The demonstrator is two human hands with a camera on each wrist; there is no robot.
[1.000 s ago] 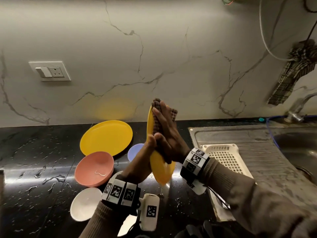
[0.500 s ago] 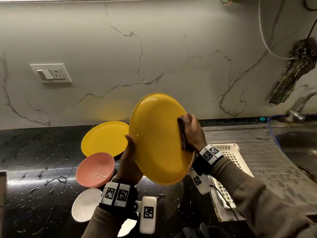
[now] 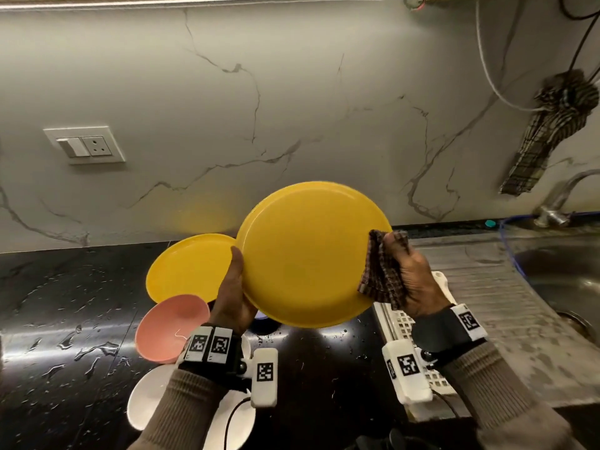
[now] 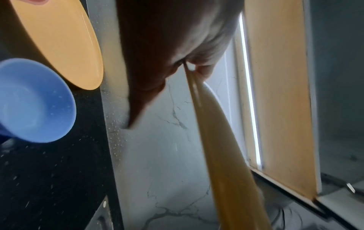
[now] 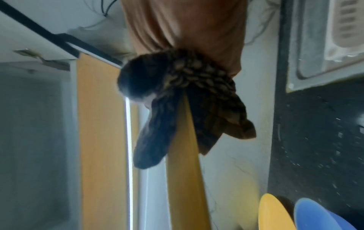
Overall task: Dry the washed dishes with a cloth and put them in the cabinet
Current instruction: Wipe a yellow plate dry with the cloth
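Note:
I hold a yellow plate [image 3: 308, 254] in the air over the counter, its underside tilted toward me. My left hand [image 3: 235, 287] grips its left rim, thumb on the near face. My right hand [image 3: 406, 280] pinches the right rim through a dark checked cloth [image 3: 380, 274] folded over the edge. In the right wrist view the cloth [image 5: 197, 101] wraps both sides of the plate's edge [image 5: 183, 171]. The left wrist view shows the plate [image 4: 220, 147] edge-on under my fingers [image 4: 173, 51].
On the wet black counter [image 3: 65, 319] lie a second yellow plate [image 3: 185, 271], a pink bowl [image 3: 168, 326], white dishes [image 3: 146, 401] and a blue bowl [image 4: 33, 101]. A white rack [image 3: 422, 319] sits on the steel sink drainboard [image 3: 487, 287]. Another checked cloth [image 3: 545, 131] hangs above the tap.
The plate has turned from edge-on to its broad face toward me. My right hand with the cloth slid from the plate's face out to its right rim.

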